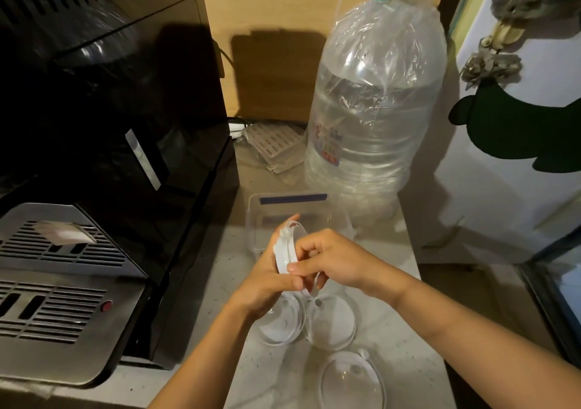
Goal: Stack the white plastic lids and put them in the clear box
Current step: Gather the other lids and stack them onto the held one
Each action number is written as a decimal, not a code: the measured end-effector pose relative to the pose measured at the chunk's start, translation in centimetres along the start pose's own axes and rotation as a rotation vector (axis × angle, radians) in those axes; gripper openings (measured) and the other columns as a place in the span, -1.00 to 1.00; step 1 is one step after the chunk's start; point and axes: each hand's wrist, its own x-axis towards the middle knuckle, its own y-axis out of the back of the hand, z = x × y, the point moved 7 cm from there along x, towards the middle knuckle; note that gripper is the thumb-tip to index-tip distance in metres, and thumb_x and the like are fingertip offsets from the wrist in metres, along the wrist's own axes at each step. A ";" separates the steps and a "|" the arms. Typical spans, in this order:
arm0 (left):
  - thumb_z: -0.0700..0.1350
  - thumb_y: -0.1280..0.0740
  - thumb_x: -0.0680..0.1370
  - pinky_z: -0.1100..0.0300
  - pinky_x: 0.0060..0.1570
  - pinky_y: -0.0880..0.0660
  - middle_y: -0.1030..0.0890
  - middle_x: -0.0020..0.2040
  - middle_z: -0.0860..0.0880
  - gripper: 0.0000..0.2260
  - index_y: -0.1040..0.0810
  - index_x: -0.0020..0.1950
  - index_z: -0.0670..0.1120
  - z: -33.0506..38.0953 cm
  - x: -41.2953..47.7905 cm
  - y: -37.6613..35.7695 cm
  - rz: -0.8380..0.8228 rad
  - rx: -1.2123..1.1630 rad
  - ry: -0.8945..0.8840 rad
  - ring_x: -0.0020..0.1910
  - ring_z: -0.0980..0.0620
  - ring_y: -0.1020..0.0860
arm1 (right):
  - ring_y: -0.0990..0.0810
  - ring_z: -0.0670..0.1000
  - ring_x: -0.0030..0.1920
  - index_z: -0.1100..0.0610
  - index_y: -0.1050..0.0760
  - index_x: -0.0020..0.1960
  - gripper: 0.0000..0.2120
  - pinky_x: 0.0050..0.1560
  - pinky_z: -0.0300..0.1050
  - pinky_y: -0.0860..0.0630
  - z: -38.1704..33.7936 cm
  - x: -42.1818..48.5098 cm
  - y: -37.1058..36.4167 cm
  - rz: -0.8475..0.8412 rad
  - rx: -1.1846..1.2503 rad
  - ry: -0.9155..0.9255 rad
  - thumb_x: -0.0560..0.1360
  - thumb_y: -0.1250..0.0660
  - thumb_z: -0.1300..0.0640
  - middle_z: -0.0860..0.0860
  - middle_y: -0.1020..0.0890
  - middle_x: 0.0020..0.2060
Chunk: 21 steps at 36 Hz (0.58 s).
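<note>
At far left a black machine with a steel grille takes up the tabletop edge. Right of it, the left hand cups a small stack of lids held on edge, its fingers wrapped behind the stack. The right hand meets it from the right, its fingers pinching the rim of the lid being pressed on. Just beyond the hands sits the clear box, open and seemingly empty. Three loose lids lie flat near the hands: one under the left wrist, one touching it on the right, one nearest. A big water bottle stands far right.

The risk I see: held on edge, a lid not nested squarely could slip off and fall onto the tabletop. The loose lids under the wrists could be knocked aside. The thin rims may also jam crooked if forced.
</note>
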 end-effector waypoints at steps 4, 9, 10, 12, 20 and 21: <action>0.05 -0.62 0.00 0.20 -0.09 -0.57 -0.65 -0.07 0.03 -0.06 -0.25 0.29 0.10 -0.4 -0.1 0.1 -0.001 0.022 0.019 -0.06 0.01 -0.62 | -0.54 -0.12 -0.53 0.37 -0.50 -0.19 -0.88 -0.44 -0.34 -0.49 0.4 0.3 0.0 -0.029 -0.003 -0.036 0.42 -0.34 0.29 -0.08 -0.56 -0.62; 0.08 -0.61 0.01 0.19 -0.04 -0.58 -0.68 -0.07 0.10 -0.10 -0.27 0.26 0.10 -0.8 -0.3 -0.2 -0.033 0.042 0.043 -0.03 0.04 -0.62 | -0.53 -0.11 -0.50 0.45 -0.47 -0.05 -0.79 -0.37 -0.30 -0.49 0.6 0.4 -0.7 -0.081 -0.015 -0.062 0.45 -0.31 0.27 0.12 -0.52 -0.42; 0.09 -0.60 0.02 0.19 -0.05 -0.58 -0.68 -0.10 0.08 -0.12 -0.27 0.25 0.09 -0.8 -0.4 -0.2 -0.038 0.041 0.047 -0.06 0.04 -0.63 | -0.52 -0.12 -0.50 0.45 -0.46 -0.05 -0.78 -0.36 -0.30 -0.49 0.7 0.4 -0.9 -0.089 -0.013 -0.068 0.46 -0.30 0.26 0.12 -0.51 -0.40; 0.04 -0.60 0.04 0.18 -0.10 -0.59 -0.68 -0.16 0.04 -0.12 -0.26 0.27 0.07 -1.0 -0.5 -0.1 -0.035 0.045 0.054 -0.13 0.03 -0.62 | -0.50 -0.13 -0.50 0.39 -0.48 -0.06 -0.81 -0.37 -0.32 -0.46 0.7 0.4 -1.3 -0.101 -0.017 -0.069 0.47 -0.28 0.24 0.10 -0.50 -0.42; -0.03 -0.54 0.09 0.13 0.01 -0.56 -0.54 0.08 -0.03 -0.23 -0.30 0.24 0.15 -1.1 -1.4 0.9 0.002 0.123 0.039 0.07 -0.02 -0.58 | -0.57 -0.09 -0.35 0.06 -0.47 -0.23 -0.75 -0.24 -0.26 -0.50 1.5 0.3 -1.3 -0.164 -0.075 -0.063 0.55 -0.14 0.02 -0.01 -0.58 -0.33; -0.01 -0.54 0.09 0.11 0.05 -0.55 -0.51 0.12 -0.06 -0.23 -0.29 0.24 0.17 -1.1 -1.5 1.1 0.017 0.130 0.040 0.11 -0.04 -0.55 | -0.58 -0.08 -0.33 0.04 -0.48 -0.21 -0.76 -0.22 -0.24 -0.50 1.9 0.2 -0.7 -0.148 -0.054 -0.070 0.55 -0.13 0.02 -0.02 -0.59 -0.31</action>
